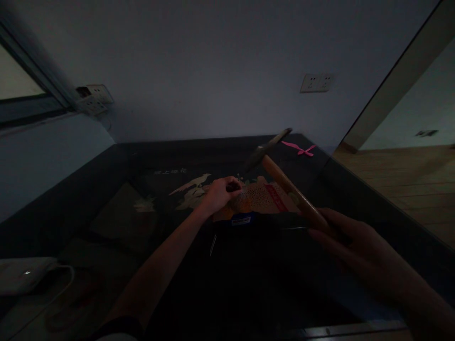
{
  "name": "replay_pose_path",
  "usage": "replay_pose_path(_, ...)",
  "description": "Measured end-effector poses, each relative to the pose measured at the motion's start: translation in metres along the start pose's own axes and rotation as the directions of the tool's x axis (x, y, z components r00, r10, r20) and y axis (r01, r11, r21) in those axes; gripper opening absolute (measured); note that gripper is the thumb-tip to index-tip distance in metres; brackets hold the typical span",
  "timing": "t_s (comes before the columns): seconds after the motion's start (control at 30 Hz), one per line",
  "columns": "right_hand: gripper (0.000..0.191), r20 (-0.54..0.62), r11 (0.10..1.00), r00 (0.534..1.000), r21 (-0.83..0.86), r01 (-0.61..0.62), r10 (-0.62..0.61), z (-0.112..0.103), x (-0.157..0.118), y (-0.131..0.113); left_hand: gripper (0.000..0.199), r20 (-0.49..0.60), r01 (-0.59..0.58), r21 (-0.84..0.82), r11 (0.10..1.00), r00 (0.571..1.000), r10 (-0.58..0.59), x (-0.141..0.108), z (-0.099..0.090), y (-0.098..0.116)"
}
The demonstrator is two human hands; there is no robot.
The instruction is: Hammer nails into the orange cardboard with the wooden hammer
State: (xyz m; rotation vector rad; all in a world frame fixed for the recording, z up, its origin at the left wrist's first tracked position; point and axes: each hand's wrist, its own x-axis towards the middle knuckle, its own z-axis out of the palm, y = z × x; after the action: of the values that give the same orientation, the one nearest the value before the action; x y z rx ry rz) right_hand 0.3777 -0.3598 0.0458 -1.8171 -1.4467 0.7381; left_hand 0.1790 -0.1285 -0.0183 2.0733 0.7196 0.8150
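Note:
My right hand (350, 239) is wrapped round the wooden handle of a hammer (284, 180). The hammer's dark metal head is raised, up and to the right of my left hand. With thumb and fingertips curled together in a pinch, my left hand (221, 193) rests over a dotted, tan and orange flat sheet or packet (254, 198) with a red strip. Anything in that pinch is too small and dark to make out. Close in front of the packet is a dark item with a blue and white label (242, 219). Two thin, light slivers (213, 245) lie nearer to me.
A pink ribbon (302, 149) lies at the back right of the dark glossy table (131, 166), which shows a printed bird. A white device with a cable (28, 274) is at the left. Wall sockets (316, 83) are above, and the walls stand close behind and left.

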Motion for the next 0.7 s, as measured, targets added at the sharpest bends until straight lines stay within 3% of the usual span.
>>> replay_pose_path(0.17, 0.019, 0.050, 0.965, 0.993, -0.232, 0.120, -0.111, -0.004, 0.017, -0.009, 0.007, 0.007, 0.027, 0.027, 0.999, 1.000, -0.027, 0.001, 0.001, -0.005)
replay_pose_path(0.27, 0.022, 0.056, 0.932, 0.984, -0.315, 0.177, -0.168, -0.005, 0.023, -0.008, 0.007, 0.004, 0.015, 0.068, 0.998, 1.000, -0.015, 0.002, 0.000, -0.006)
replay_pose_path(0.57, 0.021, 0.050, 0.924, 0.981, -0.329, 0.192, -0.186, -0.006, 0.023, -0.003, 0.014, 0.004, 0.039, 0.093, 0.995, 0.999, -0.040, 0.002, 0.001, -0.001)
replay_pose_path(0.7, 0.025, 0.011, 0.940, 0.986, -0.299, 0.164, -0.169, -0.009, 0.021, -0.010, 0.008, 0.014, 0.021, 0.053, 0.998, 1.000, -0.022, 0.001, 0.002, -0.003)
